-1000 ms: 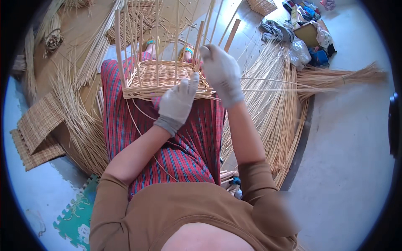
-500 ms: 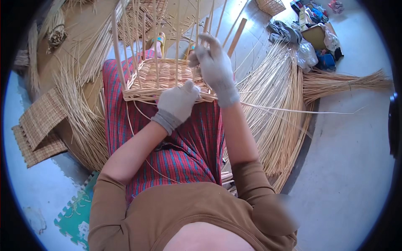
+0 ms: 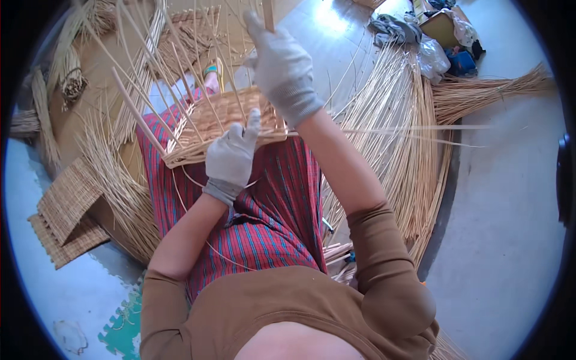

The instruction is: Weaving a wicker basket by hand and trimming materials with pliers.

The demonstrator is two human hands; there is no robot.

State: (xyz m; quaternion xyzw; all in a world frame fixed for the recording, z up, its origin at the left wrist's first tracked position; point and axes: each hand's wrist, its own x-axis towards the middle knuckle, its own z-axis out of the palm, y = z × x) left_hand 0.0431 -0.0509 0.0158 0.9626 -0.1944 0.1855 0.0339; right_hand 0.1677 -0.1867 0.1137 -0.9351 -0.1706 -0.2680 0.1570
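A partly woven wicker basket (image 3: pixel 207 117) rests tilted across my lap, with thin upright stakes rising from its edges. My left hand (image 3: pixel 231 157), in a pale glove, is closed on the basket's near edge with its index finger stretched upward. Above the basket's right side is my gloved right hand (image 3: pixel 282 72), its back facing me and its index finger pointing up. It closes around a flat wooden stake (image 3: pixel 268 13); its palm side is hidden. From the basket's right corner, a pale weaving strand (image 3: pixel 414 128) runs far out to the right, blurred.
To the right lies a broad spread of loose cane strands (image 3: pixel 390 162), with a tied bundle (image 3: pixel 492 90) beyond. More strands (image 3: pixel 120 186) lie left, beside two woven mats (image 3: pixel 71 195). A plastic bag (image 3: pixel 433 59) sits at the far right.
The basket has tilted, its stakes now leaning left. My right hand has risen and moved left to the flat stake. My left hand has shifted left along the near edge.
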